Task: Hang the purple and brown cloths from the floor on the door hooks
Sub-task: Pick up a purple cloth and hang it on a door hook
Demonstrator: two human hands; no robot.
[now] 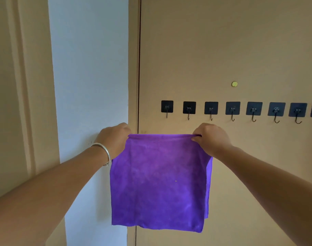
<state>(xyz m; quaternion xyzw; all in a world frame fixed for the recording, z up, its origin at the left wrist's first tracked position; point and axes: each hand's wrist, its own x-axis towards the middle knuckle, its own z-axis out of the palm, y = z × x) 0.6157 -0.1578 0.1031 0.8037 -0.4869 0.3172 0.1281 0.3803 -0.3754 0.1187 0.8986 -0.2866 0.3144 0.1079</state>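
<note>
The purple cloth (159, 181) hangs flat and folded double in front of the tan door (222, 50), held up by its two top corners. My left hand (114, 139) grips the top left corner; a silver bangle sits on that wrist. My right hand (211, 137) pinches the top right corner. Just above the cloth's top edge, a row of several black adhesive hooks (232, 110) runs across the door, all bare. The brown cloth is not in view.
A small yellow dot (234, 84) is stuck on the door above the hooks. The door frame (133, 68) and a pale blue wall strip (89, 86) lie to the left, with another tan panel (18, 86) beyond.
</note>
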